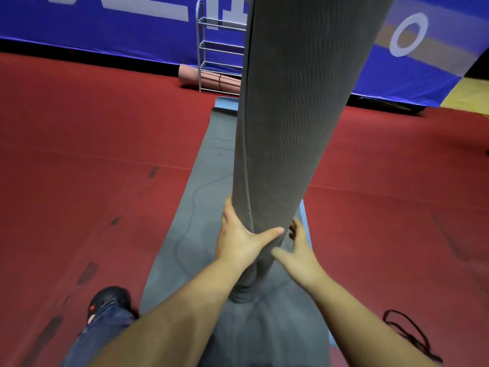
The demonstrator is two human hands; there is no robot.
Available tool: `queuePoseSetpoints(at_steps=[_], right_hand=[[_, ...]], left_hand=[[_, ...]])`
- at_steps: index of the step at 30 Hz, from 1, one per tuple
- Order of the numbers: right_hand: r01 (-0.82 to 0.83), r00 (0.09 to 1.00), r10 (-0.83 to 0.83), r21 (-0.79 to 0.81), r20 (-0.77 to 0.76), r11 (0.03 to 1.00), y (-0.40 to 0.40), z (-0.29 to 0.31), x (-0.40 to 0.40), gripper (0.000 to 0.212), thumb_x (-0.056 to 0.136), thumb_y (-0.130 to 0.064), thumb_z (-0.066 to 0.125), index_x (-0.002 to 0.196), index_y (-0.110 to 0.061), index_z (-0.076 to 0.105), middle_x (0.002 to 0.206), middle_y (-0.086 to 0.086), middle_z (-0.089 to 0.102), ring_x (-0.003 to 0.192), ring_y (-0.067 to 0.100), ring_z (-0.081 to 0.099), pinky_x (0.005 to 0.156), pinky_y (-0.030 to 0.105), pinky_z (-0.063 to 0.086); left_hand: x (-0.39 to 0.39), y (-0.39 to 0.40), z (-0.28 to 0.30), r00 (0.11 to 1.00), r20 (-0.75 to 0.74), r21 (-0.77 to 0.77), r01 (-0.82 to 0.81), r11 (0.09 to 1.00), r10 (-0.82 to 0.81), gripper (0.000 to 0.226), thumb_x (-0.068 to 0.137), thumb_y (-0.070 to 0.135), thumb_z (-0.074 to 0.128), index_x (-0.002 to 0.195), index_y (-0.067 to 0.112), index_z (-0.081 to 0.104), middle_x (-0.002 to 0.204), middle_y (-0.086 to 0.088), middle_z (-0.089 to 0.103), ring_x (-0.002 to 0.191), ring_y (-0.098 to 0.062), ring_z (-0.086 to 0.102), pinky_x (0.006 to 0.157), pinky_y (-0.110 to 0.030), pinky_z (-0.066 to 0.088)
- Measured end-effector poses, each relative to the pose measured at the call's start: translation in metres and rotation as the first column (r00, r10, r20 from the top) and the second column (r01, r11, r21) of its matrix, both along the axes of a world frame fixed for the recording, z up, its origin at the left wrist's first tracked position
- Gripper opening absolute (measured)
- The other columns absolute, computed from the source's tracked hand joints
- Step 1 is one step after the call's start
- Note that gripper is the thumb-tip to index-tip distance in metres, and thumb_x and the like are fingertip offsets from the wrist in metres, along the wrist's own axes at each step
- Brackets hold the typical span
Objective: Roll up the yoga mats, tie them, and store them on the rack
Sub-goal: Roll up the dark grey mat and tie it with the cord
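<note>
A rolled grey yoga mat (291, 115) stands upright in the middle of the view, its lower end resting on a flat grey mat (206, 186) spread on the floor. My left hand (238, 239) grips the roll low down from the left, thumb across its front. My right hand (299, 255) touches the roll's lower right side with fingers spread. A thin cord (190, 215) lies in a wavy line on the flat mat. A black strap (407, 332) lies on the carpet at the lower right. The metal rack (211, 46) stands at the back wall, with a pink rolled mat (211, 79) on its lowest shelf.
Red carpet (92, 154) covers the floor all round. A blue banner (132, 30) hangs along the back wall. My left foot in a black shoe (111, 300) stands on the carpet beside the flat mat. A light blue mat edge (225, 103) shows under the grey one.
</note>
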State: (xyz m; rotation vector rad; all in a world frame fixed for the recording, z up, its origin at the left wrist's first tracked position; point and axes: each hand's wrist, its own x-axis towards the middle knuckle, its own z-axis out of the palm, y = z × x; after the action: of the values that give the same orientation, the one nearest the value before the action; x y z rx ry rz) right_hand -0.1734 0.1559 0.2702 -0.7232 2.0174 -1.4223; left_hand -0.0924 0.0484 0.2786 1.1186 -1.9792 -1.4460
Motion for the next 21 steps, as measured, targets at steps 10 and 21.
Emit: queuePoseSetpoints(at_steps=[10, 21], right_hand=[[0.279, 0.888, -0.346, -0.241, -0.304, 0.929, -0.006, 0.097, 0.045, 0.141, 0.052, -0.034, 0.092, 0.152, -0.018, -0.006, 0.156, -0.002, 0.015, 0.142, 0.008, 0.018, 0.117, 0.03, 0.022], [0.297, 0.882, -0.363, -0.244, -0.3, 0.923, 0.014, 0.095, 0.049, 0.128, 0.052, -0.033, 0.092, 0.148, -0.015, 0.01, 0.144, -0.003, 0.033, 0.132, 0.009, 0.035, 0.107, 0.025, 0.033]], left_hand=[[0.029, 0.037, 0.015, 0.992, 0.098, 0.122, 0.066, 0.99, -0.078, 0.12, 0.043, 0.055, 0.08, 0.138, 0.044, 0.007, 0.141, 0.005, 0.04, 0.12, -0.023, 0.052, 0.093, -0.04, 0.048], [0.06, 0.006, 0.096, 0.917, -0.09, 0.292, 0.397, 0.87, -0.388, 0.113, 0.059, 0.041, 0.069, 0.148, 0.043, 0.0, 0.131, 0.003, 0.05, 0.119, -0.02, 0.052, 0.096, -0.036, 0.045]])
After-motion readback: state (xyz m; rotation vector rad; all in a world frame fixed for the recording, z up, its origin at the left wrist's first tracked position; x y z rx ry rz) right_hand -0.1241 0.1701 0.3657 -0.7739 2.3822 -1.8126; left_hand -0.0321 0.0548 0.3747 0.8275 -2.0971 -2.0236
